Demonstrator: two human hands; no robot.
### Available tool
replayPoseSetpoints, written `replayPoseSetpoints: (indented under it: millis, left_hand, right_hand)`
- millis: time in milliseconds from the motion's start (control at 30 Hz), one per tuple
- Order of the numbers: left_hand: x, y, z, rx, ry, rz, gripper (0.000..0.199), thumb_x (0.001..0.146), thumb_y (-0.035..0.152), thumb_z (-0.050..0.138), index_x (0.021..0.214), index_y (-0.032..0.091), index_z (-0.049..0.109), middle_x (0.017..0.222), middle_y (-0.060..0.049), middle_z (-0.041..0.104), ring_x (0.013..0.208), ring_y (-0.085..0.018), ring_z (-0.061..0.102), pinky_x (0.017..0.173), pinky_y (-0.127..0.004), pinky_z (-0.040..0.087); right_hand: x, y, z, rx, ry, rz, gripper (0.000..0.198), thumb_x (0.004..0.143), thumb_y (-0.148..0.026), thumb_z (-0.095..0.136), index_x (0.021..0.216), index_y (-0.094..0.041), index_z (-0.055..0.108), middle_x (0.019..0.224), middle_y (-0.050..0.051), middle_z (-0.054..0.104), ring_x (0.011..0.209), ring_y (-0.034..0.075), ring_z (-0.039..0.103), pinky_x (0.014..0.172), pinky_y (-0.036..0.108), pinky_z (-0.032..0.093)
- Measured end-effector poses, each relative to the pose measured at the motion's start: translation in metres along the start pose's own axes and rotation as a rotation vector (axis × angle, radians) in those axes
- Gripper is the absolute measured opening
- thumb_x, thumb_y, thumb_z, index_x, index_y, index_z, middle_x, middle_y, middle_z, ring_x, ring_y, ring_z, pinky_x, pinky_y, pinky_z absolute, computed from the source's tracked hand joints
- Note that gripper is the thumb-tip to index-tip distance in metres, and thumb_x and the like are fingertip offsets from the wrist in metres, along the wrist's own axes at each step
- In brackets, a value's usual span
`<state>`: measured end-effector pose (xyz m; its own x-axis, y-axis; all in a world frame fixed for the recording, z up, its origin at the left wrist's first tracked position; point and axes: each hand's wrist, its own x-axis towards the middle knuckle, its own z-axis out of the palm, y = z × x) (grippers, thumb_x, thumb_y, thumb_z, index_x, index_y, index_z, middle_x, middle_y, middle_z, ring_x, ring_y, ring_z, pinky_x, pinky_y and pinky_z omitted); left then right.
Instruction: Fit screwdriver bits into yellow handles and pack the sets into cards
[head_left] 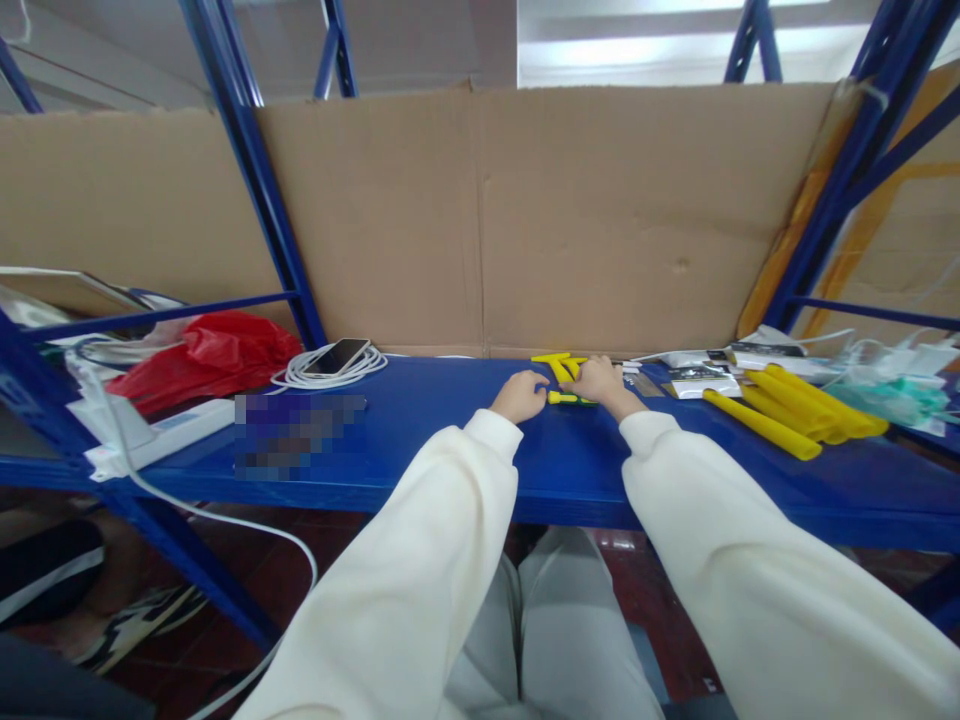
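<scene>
My left hand is curled at the middle of the blue shelf, fingertips bent inward; what they hold, if anything, is too small to tell. Just right of it lies a small yellow-and-green screwdriver-like tool. My right hand bends over the far side of that tool, its fingers closed beside short yellow pieces. The palm hides whatever is inside its grip. Small white pieces and a flat metal strip sit right of my right hand.
Yellow tubes and silver packets occupy the right side, near a greenish plastic bag. On the left are a coiled white cable with a phone, a red bag and a power strip. Cardboard walls the back.
</scene>
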<state>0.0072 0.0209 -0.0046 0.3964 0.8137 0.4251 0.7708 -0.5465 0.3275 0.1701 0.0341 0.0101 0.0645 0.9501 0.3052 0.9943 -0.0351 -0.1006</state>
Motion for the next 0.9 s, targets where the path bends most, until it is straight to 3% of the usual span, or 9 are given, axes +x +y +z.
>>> replayPoseSetpoints:
  millis: [200,333,467,633,767,900]
  left_hand:
    - [0.001,-0.002,0.001,-0.025,0.036,-0.041,0.038,0.087,0.01,0.051,0.12,0.015,0.069,0.126,-0.008,0.067,0.12,-0.019,0.06,0.109,-0.028,0.04]
    - [0.0,-0.003,0.002,-0.044,0.033,-0.068,0.041,0.086,0.009,0.051,0.121,0.017,0.069,0.124,-0.007,0.068,0.118,-0.02,0.061,0.107,-0.029,0.042]
    - [-0.001,-0.002,0.001,-0.036,-0.007,-0.065,0.043,0.086,0.009,0.05,0.125,0.013,0.066,0.122,-0.008,0.069,0.116,-0.019,0.062,0.105,-0.026,0.043]
    - [-0.002,-0.003,0.002,-0.049,-0.078,-0.091,0.048,0.086,0.012,0.053,0.133,0.013,0.059,0.125,-0.009,0.067,0.118,-0.021,0.062,0.106,-0.028,0.042]
    - [-0.001,-0.006,0.006,-0.12,-0.114,-0.076,0.059,0.086,0.015,0.054,0.145,0.017,0.045,0.131,-0.008,0.064,0.124,-0.019,0.058,0.108,-0.03,0.039]
    - [0.001,-0.011,0.011,-0.209,-0.13,-0.059,0.069,0.084,0.011,0.054,0.15,0.015,0.035,0.14,-0.011,0.056,0.131,-0.02,0.051,0.111,-0.031,0.036]
  right_hand:
    - [0.003,-0.005,0.006,0.047,0.005,0.077,0.051,0.074,-0.049,0.066,0.108,-0.012,0.073,0.118,0.021,0.065,0.122,0.036,0.051,0.098,0.046,0.042]
    - [0.0,-0.002,0.006,0.12,0.124,0.081,0.044,0.074,-0.049,0.063,0.097,-0.013,0.075,0.108,0.019,0.07,0.116,0.037,0.056,0.095,0.046,0.043]
    - [-0.004,-0.001,0.001,0.223,0.112,0.129,0.037,0.075,-0.051,0.06,0.078,-0.017,0.075,0.083,0.013,0.073,0.1,0.034,0.066,0.085,0.04,0.047]
    - [-0.007,-0.002,-0.001,0.366,0.19,0.162,0.03,0.074,-0.044,0.062,0.082,-0.017,0.073,0.085,0.012,0.075,0.096,0.031,0.069,0.08,0.035,0.049]
    - [-0.008,-0.001,0.004,0.545,0.196,0.129,0.028,0.075,-0.04,0.06,0.088,-0.017,0.069,0.08,0.008,0.074,0.082,0.023,0.07,0.075,0.031,0.051]
    - [-0.011,-0.003,0.01,0.684,0.242,0.016,0.019,0.074,-0.037,0.059,0.081,-0.019,0.061,0.072,0.004,0.07,0.073,0.02,0.066,0.069,0.029,0.05]
